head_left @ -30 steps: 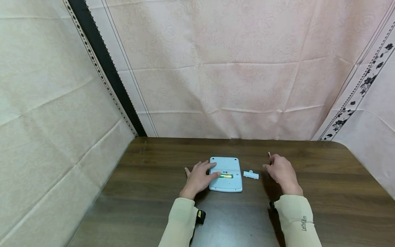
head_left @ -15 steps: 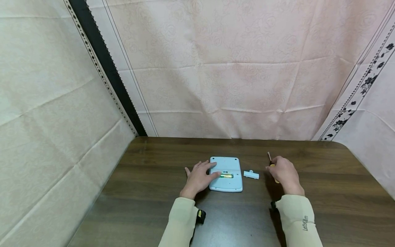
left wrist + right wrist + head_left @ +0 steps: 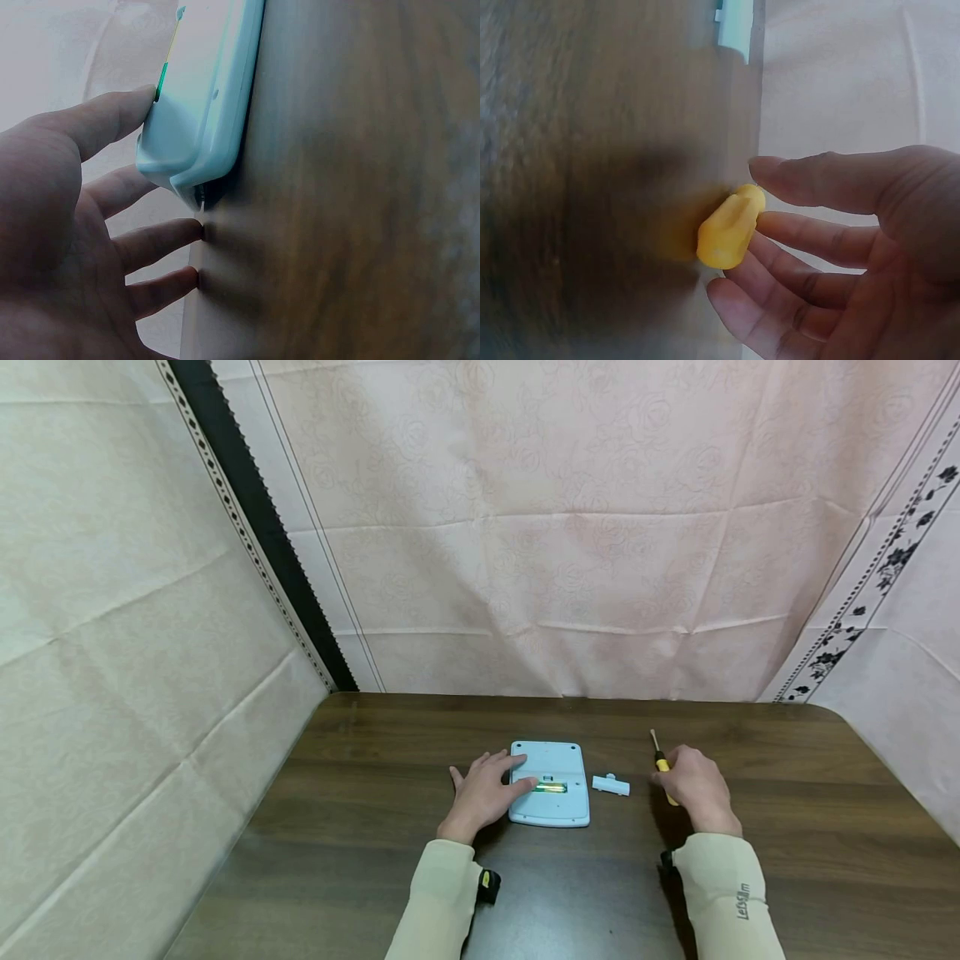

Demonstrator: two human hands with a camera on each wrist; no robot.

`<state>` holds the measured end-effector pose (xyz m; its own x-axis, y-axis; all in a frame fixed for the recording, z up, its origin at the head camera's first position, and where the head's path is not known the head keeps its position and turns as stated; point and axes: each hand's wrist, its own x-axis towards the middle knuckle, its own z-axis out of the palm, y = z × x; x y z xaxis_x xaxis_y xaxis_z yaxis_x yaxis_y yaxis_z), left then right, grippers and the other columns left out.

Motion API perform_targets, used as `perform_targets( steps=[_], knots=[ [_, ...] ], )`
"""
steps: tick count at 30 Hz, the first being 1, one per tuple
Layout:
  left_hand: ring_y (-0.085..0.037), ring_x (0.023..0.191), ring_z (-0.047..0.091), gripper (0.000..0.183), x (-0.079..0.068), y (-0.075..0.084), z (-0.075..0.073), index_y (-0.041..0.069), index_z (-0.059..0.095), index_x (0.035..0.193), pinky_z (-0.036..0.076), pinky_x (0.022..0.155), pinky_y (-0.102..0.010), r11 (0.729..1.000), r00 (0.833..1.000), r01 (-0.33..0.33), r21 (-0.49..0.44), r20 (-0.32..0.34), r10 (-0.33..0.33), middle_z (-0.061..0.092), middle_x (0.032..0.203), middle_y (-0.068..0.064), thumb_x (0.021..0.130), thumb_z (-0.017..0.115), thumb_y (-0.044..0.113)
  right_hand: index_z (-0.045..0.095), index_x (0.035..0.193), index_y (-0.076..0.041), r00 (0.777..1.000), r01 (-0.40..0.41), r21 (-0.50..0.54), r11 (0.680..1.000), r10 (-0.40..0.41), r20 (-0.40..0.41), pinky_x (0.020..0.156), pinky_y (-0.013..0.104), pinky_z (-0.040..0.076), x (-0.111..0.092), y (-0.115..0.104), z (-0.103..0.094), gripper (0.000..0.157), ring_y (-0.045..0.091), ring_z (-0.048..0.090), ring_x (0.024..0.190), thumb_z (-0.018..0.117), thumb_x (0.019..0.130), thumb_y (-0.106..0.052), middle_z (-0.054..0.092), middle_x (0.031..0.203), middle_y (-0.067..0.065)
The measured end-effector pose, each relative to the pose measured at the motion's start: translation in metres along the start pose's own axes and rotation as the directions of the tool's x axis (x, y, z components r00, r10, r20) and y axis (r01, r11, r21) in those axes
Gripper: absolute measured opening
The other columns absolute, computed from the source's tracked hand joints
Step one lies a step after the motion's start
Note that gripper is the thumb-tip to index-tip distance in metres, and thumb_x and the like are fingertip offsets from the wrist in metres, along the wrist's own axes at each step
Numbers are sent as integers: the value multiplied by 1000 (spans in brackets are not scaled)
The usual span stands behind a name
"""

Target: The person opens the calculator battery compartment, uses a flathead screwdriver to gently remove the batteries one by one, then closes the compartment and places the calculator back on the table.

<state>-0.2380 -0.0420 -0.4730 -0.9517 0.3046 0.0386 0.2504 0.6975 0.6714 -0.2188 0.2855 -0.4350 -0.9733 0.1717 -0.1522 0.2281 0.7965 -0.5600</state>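
Brown tabletop (image 3: pixel 562 893): wide left hand (image 3: pixel 482 793), loose right hand (image 3: pixel 699 785) by screwdriver (image 3: pixel 662 766), sleeve print (image 3: pixel 742 902) "LetsSlim"

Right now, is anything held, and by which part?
Nothing gripped: left hand rests on the blue device; right hand is beside the yellow screwdriver handle, thumb clear, finger contact unclear.

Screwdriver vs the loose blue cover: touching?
Apart. The head view shows it: a clear strip of brown tabletop separates the yellow-handled screwdriver from the small blue cover left of it.
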Motion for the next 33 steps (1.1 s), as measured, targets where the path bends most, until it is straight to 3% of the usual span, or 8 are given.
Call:
perform_targets(
  steps=[5,12,18,22,33],
  knots=[
    [-44,155,30,55,0,0,0,20,63,151,-2,113,-84,1000,1000,-2,-1,2,2,47,162,-14,104,65,49,58,125,21,1000,-5,1,1000,5,-4,70,45,56,2,3,0,44,34,64,82,70,97,-11,66,105,30],
    [-43,155,30,55,0,0,0,20,63,151,-2,114,-83,1000,1000,4,2,0,-4,48,162,-15,104,65,49,63,116,20,999,29,-14,999,-30,-22,72,47,57,4,7,3,36,35,64,81,71,95,-8,67,101,30],
    [-43,155,30,54,-1,0,0,20,63,151,-2,114,-83,1000,1000,3,1,-2,-3,48,162,-14,104,65,48,70,88,8,999,22,-10,1000,-23,-24,63,39,51,3,7,2,18,27,59,69,68,95,-9,64,78,14],
    [-43,155,30,55,-1,0,-1,20,63,151,-2,114,-83,1000,1000,0,1,-2,0,48,162,-15,104,65,48,69,74,0,1000,4,-9,1000,-4,-19,59,35,47,3,9,1,24,24,57,64,66,95,-11,60,68,6],
    [-43,155,31,55,0,-1,0,21,64,150,-2,113,-84,1000,1000,0,2,-2,0,48,161,-14,104,65,49,67,71,0,999,-37,-31,999,38,6,58,35,44,2,10,1,32,25,54,63,59,98,-15,57,66,8]
  ],
)
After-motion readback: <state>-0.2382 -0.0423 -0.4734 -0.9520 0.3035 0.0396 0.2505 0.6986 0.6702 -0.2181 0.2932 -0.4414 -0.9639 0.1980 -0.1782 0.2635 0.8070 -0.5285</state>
